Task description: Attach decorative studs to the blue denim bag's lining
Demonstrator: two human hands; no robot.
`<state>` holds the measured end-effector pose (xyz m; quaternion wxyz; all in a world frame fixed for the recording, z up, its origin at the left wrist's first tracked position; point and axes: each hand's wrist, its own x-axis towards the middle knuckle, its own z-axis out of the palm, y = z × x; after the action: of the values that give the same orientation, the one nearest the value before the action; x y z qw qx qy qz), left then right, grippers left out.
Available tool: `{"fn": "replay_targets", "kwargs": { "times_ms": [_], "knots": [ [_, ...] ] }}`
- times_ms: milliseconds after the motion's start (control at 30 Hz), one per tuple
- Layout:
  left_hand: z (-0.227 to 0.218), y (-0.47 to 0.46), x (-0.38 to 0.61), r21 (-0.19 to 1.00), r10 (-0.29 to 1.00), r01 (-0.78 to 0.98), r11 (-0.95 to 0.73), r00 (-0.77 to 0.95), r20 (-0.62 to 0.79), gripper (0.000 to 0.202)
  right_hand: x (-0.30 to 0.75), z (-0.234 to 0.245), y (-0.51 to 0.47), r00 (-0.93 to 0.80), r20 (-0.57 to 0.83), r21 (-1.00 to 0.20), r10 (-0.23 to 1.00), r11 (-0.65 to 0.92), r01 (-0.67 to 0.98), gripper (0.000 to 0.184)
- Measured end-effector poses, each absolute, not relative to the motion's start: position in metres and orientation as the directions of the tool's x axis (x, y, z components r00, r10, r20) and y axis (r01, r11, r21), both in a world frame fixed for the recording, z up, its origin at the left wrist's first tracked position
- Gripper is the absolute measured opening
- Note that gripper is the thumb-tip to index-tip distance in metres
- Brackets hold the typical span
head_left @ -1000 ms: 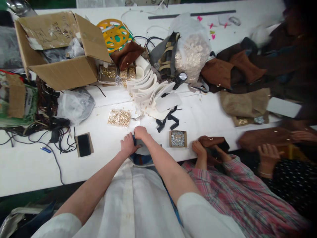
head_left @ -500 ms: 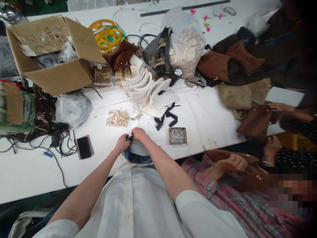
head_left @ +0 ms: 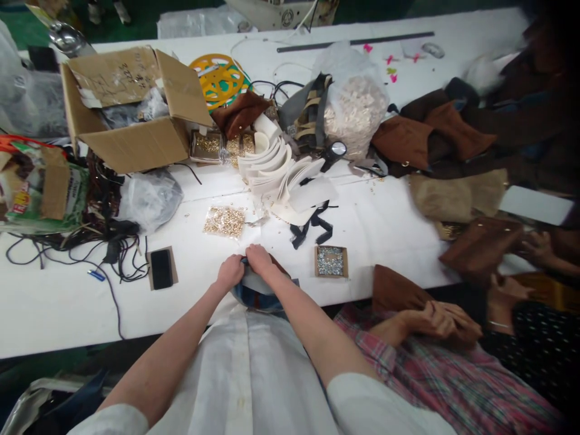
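Note:
A bag point(head_left: 257, 295) with blue, grey and brown parts lies at the table's front edge, against my body. My left hand point(head_left: 231, 270) is closed on the left of its far rim. Close beside it, my right hand point(head_left: 259, 260) grips the same rim, with a brown flap just right of it. My forearm covers part of the bag. Beyond my hands rests a clear packet of small gold metal pieces point(head_left: 224, 222). To the right, a small box of silver metal pieces point(head_left: 330, 261) stands on the table.
White curved sheets point(head_left: 267, 163) are stacked mid-table, with black strips point(head_left: 312, 226) before them. A cardboard box point(head_left: 131, 145), a phone point(head_left: 162, 269) and black cords point(head_left: 120, 260) lie left. At right, a person in a plaid shirt point(head_left: 408, 362) handles a brown suede piece point(head_left: 399, 284), near brown bags point(head_left: 403, 142).
The view has shifted, so the table's things sit further right and mostly lower. My hands still hold the bag's rim, and a brown flap now shows beside my right hand.

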<state>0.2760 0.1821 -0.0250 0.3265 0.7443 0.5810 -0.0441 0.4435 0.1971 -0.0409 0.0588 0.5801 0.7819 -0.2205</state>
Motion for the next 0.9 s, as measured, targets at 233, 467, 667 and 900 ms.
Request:
{"fn": "replay_targets", "kwargs": {
  "times_ms": [233, 467, 667, 900],
  "knots": [
    [-0.01, 0.173, 0.279, 0.365, 0.838, 0.918, -0.157, 0.319, -0.443, 0.03, 0.445, -0.042, 0.184, -0.386, -0.322, -0.299, 0.864, 0.294, 0.908, 0.031],
    [-0.006, 0.17, 0.271, 0.322, 0.821, 0.937, -0.138, 0.29, -0.492, 0.029, 0.444, -0.049, 0.179, -0.377, -0.359, -0.322, 0.854, 0.266, 0.909, 0.031],
    [0.0, 0.175, 0.274, 0.361, 0.793, 0.91, -0.203, 0.369, -0.484, 0.032, 0.442, -0.048, 0.172, -0.376, -0.327, -0.331, 0.867, 0.268, 0.905, 0.031],
    [0.023, 0.181, 0.28, 0.477, 0.705, 0.832, -0.282, 0.517, -0.486, 0.03, 0.458, -0.044, 0.153, -0.298, -0.316, -0.34, 0.901, 0.185, 0.922, 0.03]
  ]
}}
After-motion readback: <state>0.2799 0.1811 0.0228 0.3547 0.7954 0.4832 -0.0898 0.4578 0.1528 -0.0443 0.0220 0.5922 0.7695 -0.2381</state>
